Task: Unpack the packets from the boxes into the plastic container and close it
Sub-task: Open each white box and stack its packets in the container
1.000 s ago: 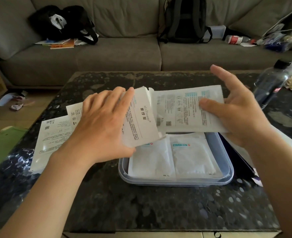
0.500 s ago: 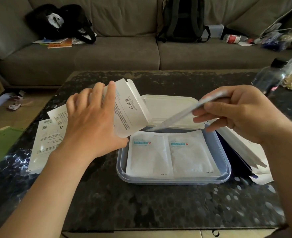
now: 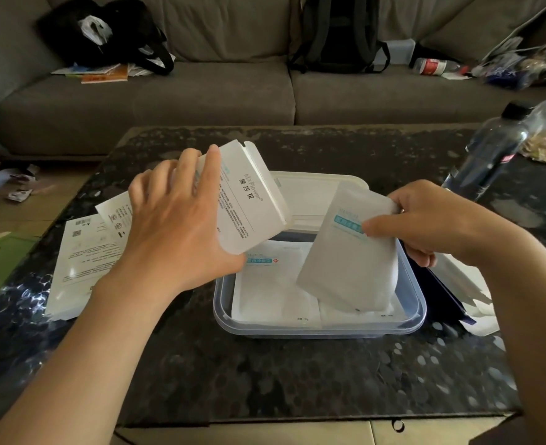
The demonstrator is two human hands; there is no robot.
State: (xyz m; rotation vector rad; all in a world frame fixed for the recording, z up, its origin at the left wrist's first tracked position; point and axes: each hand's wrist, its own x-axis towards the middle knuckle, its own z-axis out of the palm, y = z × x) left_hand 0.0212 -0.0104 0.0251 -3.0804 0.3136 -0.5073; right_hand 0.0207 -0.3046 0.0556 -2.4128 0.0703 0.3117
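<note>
Partway: two packets (image 3: 276, 293) already lie flat in the plastic container (image 3: 321, 330), right hand (image 3: 432, 221) pinches another packet (image 3: 350, 255) just above it, left hand (image 3: 175, 226) grips the box (image 3: 249, 197) at 10 o'clock, lid (image 3: 310, 195) waits at 12, unfitted.

The white box (image 3: 249, 200) reads "MxFlower"; the packets' teal labels are too blurred.

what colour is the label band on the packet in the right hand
Teal with white lettering, on the white packet in the right hand; head view.
</note>
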